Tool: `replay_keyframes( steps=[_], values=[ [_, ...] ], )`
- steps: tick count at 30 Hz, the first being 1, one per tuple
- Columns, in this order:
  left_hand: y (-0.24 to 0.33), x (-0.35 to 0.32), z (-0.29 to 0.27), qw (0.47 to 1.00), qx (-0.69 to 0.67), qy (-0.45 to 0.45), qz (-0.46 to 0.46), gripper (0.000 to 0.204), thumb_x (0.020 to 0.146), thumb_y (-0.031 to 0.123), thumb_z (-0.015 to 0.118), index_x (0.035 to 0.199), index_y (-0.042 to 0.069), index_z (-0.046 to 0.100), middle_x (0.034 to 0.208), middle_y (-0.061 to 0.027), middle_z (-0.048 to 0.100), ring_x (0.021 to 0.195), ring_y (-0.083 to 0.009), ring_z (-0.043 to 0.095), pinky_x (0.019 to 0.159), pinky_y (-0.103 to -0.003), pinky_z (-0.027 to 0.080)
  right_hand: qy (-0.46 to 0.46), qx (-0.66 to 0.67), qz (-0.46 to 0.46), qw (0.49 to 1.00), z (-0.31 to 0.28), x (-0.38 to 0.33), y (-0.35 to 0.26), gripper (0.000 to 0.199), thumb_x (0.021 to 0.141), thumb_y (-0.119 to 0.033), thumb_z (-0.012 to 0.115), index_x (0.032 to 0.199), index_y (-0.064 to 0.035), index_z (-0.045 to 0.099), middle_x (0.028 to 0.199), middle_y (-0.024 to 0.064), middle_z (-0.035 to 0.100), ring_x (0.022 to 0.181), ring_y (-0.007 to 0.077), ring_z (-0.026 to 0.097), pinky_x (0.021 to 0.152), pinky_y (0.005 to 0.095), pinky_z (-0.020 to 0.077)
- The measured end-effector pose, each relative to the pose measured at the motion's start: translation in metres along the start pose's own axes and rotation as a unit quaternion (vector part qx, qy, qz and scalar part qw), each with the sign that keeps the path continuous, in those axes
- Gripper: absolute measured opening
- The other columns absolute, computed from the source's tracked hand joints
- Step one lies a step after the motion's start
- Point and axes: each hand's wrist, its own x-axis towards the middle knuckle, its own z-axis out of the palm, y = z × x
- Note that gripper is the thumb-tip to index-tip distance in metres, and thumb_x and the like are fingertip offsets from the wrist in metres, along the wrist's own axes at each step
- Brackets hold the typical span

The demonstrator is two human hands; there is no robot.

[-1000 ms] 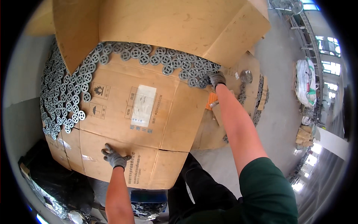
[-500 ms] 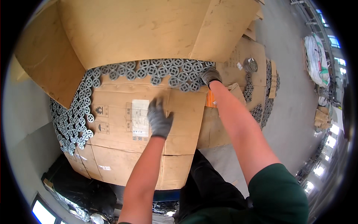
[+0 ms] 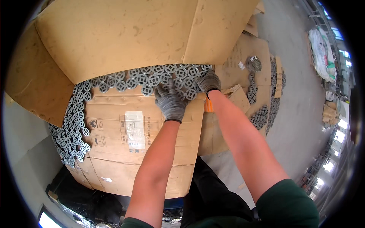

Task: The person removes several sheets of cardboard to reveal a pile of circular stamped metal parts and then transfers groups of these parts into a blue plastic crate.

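Grey metal discs with slotted faces lie in rows on a flat brown cardboard sheet, below a raised cardboard flap. My left hand, in a grey knit glove, is open. Its spread fingers reach onto the front discs of the band. At the right end of that band, my right hand, gloved alike, is closed, its fingers curled against the discs. Whatever it may grip is hidden beneath the fingers.
The large cardboard flap rises behind the discs. More discs cover the sheet's left side. Right of the sheet are further cardboard, a round bundle and disc clusters. White sacks stand across the grey floor.
My left hand has moved right and forward from over the cardboard onto the discs. The right hand stays at the band's right end. The whole view has shifted slightly.
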Motion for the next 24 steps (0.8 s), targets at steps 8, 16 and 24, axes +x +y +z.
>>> replay_keyframes(
  steps=[8,16,24],
  values=[
    [-0.030,0.010,-0.038,0.998,-0.065,-0.006,0.012,0.093,0.061,0.054,0.093,0.141,0.018,0.061,0.141,-0.0264,0.052,0.131,-0.0412,0.051,0.109,-0.048,0.047,0.043,0.098,-0.003,0.994,0.004,-0.024,-0.023,0.086,0.074,-0.043,0.086,0.140,0.0038,0.056,0.136,0.0236,0.066,0.125,0.0336,0.064,0.104,0.0393,0.0519],
    [0.021,-0.001,-0.069,0.984,-0.175,-0.018,-0.007,0.083,0.061,0.045,0.096,0.126,0.004,0.063,0.127,-0.0169,0.059,0.117,-0.0338,0.057,0.103,-0.039,0.050,0.065,0.021,-0.079,0.995,-0.004,0.037,0.017,0.050,0.093,-0.036,0.063,0.132,-0.0047,0.059,0.125,0.0129,0.067,0.110,0.0271,0.067,0.096,0.0384,0.0543],
    [-0.055,-0.032,-0.050,0.890,-0.432,-0.141,-0.032,0.071,0.060,0.019,0.096,0.120,0.007,0.059,0.126,-0.0095,0.053,0.113,-0.0248,0.056,0.102,-0.033,0.051,-0.011,0.618,0.171,0.768,0.089,-0.116,0.046,0.010,0.091,-0.018,0.073,0.089,-0.0130,0.065,0.064,0.0030,0.063,0.045,0.0142,0.055,0.037,0.0325,0.0416]
  ],
)
